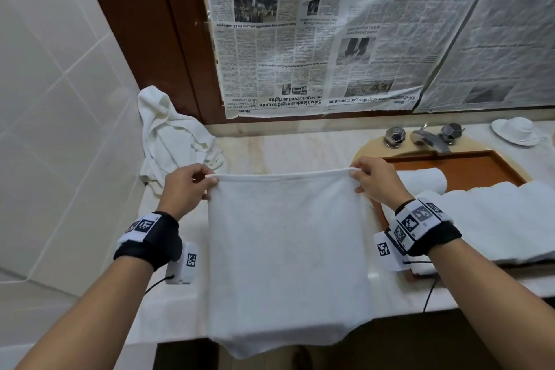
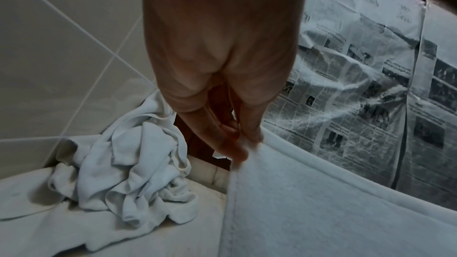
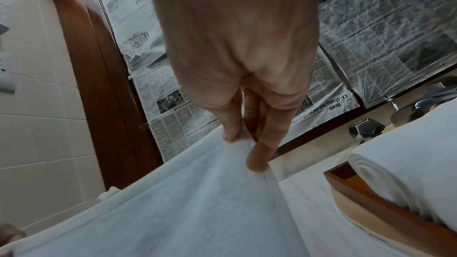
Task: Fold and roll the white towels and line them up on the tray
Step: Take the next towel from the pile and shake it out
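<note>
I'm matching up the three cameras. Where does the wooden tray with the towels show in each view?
Head: the wooden tray is at right, in front of the tap.
Left wrist: not in it.
Right wrist: the wooden tray is at lower right, with a rolled towel in it.
Shared landmark: the newspaper behind, in all three views.

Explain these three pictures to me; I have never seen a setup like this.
There is no machine here: a person works with bare hands and wears three cameras. The wide picture comes from a head camera looking down. The other two come from cameras strapped to the wrists, looking along the fingers. The left hand and right hand each pinch a top corner of a white towel, holding it spread out over the counter. On the counter lie a crumpled towel pile at the left and a wooden tray holding a rolled towel at the right. Newspaper is taped up behind.
</note>
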Available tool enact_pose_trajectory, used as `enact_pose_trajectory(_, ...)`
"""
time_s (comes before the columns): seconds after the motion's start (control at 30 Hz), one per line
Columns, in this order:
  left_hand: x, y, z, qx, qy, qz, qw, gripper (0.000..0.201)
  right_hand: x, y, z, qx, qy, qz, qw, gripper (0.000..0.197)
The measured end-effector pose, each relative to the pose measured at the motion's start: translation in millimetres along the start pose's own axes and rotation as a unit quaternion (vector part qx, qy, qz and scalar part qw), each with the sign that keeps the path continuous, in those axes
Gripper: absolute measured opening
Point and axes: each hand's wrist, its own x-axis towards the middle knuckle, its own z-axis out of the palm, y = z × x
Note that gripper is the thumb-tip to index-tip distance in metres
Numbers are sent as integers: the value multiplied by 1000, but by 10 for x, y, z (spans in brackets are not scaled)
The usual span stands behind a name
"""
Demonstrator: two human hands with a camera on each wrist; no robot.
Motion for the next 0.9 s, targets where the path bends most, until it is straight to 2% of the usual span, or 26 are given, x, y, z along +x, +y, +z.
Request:
enact_pose_trajectory(0.37, 830, -244, 475, 54, 46, -30, 997, 9, 1038, 356, 327, 39, -32, -4, 999, 10)
enact_pose_trajectory(0.47, 1016, -348, 619, 41, 58, -45, 996, 13, 1292, 448, 469, 45, -38, -3, 998, 11)
enact_pose_trajectory(0.6, 1294, -467, 805, 37, 59, -65, 995, 7, 1592, 507, 652, 43, -31, 16, 998, 11)
enact_pose_trajectory(0.77, 1725, -703, 1021, 100, 48, -35, 993, 4, 1954, 614, 922, 4, -21, 42, 999, 12)
enact_pose_trajectory(0.9, 1986, -918, 1159, 169, 25, -36, 985, 7, 2161, 729, 1132, -3, -11, 68, 998, 14)
